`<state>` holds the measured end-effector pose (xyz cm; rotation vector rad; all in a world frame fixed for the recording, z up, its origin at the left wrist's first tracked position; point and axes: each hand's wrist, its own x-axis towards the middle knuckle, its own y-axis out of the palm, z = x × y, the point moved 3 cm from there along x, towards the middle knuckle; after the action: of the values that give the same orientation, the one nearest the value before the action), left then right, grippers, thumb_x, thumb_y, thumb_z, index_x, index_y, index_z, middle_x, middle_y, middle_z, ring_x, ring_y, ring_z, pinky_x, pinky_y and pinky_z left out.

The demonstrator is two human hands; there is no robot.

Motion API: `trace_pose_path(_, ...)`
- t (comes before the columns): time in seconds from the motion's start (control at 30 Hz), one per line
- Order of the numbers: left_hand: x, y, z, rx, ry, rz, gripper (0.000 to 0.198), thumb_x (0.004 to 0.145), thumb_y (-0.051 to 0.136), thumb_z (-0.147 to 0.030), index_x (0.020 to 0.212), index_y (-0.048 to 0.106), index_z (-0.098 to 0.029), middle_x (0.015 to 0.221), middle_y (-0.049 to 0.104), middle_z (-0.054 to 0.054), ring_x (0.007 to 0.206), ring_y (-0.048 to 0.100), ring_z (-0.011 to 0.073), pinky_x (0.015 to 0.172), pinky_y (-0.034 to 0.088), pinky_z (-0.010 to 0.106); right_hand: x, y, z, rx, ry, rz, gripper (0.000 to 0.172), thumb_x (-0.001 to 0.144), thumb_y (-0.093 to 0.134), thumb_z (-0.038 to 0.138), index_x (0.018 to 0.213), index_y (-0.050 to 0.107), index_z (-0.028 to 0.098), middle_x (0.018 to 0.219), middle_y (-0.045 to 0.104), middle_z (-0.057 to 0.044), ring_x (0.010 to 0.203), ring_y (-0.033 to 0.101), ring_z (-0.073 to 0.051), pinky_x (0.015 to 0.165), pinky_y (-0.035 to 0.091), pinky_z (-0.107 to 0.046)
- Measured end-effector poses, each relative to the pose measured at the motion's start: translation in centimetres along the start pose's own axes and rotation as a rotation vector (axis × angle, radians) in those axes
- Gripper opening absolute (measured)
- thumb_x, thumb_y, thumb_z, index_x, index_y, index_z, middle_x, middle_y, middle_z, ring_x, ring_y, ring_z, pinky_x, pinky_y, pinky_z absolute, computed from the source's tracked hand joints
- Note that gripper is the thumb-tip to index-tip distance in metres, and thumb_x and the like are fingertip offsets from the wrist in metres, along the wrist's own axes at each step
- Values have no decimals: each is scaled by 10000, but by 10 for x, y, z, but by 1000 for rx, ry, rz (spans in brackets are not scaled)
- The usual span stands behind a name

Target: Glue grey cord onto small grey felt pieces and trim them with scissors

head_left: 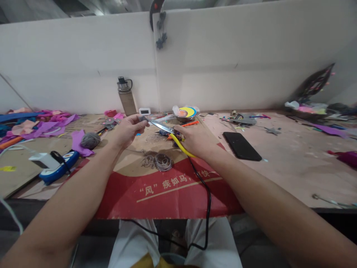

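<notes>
My right hand (191,138) is closed on scissors (161,125) with yellow handles, their blades pointing left. At the blade tips, my left hand (131,130) pinches a small grey piece (143,118), too small to make out clearly. Below the hands, a loose coil of thin grey cord (163,162) lies on the red and tan cardboard (178,201). Partly hidden behind the scissors is a small dark cluster with bits of colour (164,133). A black cable (208,193) runs from under my right hand over the cardboard's front edge.
Left are purple felt scraps (52,128), a grey yarn ball (90,140) and a blue power strip (60,169). A bottle (126,97) and a small white display (144,111) stand by the wall. A bowl (186,118) is at the back; a black phone (241,146) lies right.
</notes>
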<state>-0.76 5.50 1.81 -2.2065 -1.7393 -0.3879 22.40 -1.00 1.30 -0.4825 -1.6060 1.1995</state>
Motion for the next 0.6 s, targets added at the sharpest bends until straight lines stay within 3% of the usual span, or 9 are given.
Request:
trace_pose_path(0.33, -3, 0, 0, 34, 3, -20, 165, 676, 777, -284, 747, 704, -153, 647, 619, 19, 533, 471, 79, 496, 333, 219, 2, 5, 0, 3, -16, 19, 284, 901, 475, 351, 1097, 631, 216, 854, 699, -98, 721, 570, -204, 606, 252, -281)
trace_pose_path(0.6, -10, 8, -3, -78, -91, -66, 198, 646, 789, -282, 683, 666, -131, 600, 588, 8, 524, 472, 76, 516, 345, 215, 2, 7, 7, 105, 37, 64, 237, 885, 482, 260, 1053, 642, 212, 879, 704, -91, 752, 596, -200, 616, 305, -276)
